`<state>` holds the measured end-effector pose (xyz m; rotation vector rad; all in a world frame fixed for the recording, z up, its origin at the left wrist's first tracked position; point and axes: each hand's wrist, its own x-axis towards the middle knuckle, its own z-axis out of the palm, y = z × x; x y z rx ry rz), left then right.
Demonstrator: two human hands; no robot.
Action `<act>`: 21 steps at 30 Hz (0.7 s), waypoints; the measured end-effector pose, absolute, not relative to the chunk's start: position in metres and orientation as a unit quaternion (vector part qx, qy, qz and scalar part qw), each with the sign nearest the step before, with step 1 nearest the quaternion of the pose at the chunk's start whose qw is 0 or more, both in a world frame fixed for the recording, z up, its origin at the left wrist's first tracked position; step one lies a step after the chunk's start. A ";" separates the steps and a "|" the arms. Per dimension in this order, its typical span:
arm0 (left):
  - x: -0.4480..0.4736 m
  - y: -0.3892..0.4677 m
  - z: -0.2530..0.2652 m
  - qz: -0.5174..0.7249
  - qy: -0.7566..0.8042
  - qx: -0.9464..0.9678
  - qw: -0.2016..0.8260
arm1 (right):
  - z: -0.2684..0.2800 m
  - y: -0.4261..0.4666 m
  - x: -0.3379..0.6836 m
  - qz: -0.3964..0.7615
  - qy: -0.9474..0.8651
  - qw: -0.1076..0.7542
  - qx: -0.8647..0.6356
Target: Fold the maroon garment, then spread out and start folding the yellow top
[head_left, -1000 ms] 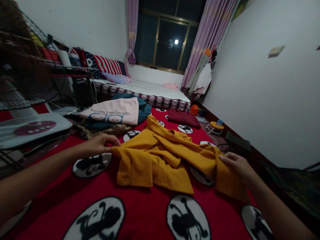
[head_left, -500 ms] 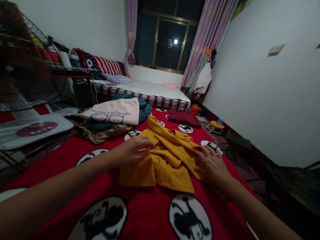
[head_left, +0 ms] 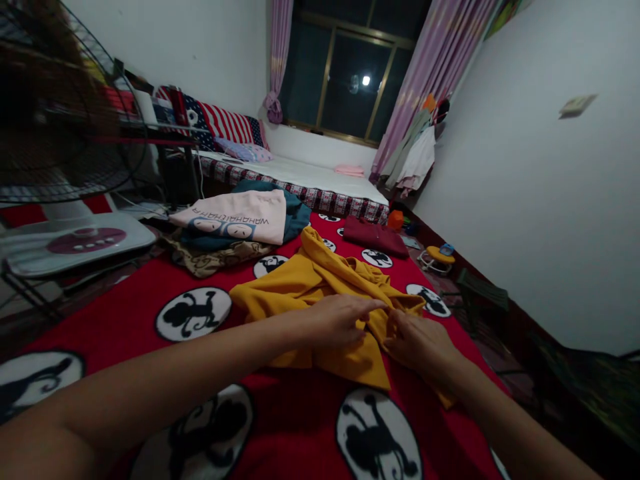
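A mustard-yellow garment (head_left: 310, 283) lies crumpled on a red blanket (head_left: 295, 427) printed with black-and-white cartoon circles. My left hand (head_left: 340, 320) rests on the garment's middle, fingers stretched toward the right. Close beside it, my right hand (head_left: 417, 340) pinches a fold of the same yellow cloth. The two hands nearly touch over the fabric. Part of the garment under my hands is hidden.
A pile of clothes topped by a pink printed shirt (head_left: 233, 217) lies at the back left. A folded maroon garment (head_left: 375, 235) sits further back. A standing fan (head_left: 55, 133) is at the left. A bed (head_left: 300, 177) stands under the window, small stools (head_left: 437, 257) by the right wall.
Both hands came together from the garment's outer ends to its middle, and the yellow cloth is bunched more narrowly. The view shifted slightly left and nearer.
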<state>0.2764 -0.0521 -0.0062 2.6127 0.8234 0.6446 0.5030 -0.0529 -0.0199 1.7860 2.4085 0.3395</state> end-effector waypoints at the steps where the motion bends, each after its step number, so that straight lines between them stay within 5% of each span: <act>1: 0.278 -0.054 -0.006 0.220 0.284 0.919 0.165 | -0.023 -0.051 0.504 0.115 0.791 0.073 0.596; 9: 0.271 -0.052 -0.012 0.244 0.292 0.907 0.180 | 0.017 -0.042 0.488 0.136 0.770 0.044 0.622; 16: 0.259 -0.052 -0.021 0.248 0.277 0.902 0.220 | -0.015 -0.050 0.479 0.109 0.780 0.129 0.603; 21: 0.257 -0.057 -0.016 0.282 0.276 0.890 0.227 | 0.019 -0.048 0.474 0.053 0.781 -0.032 0.622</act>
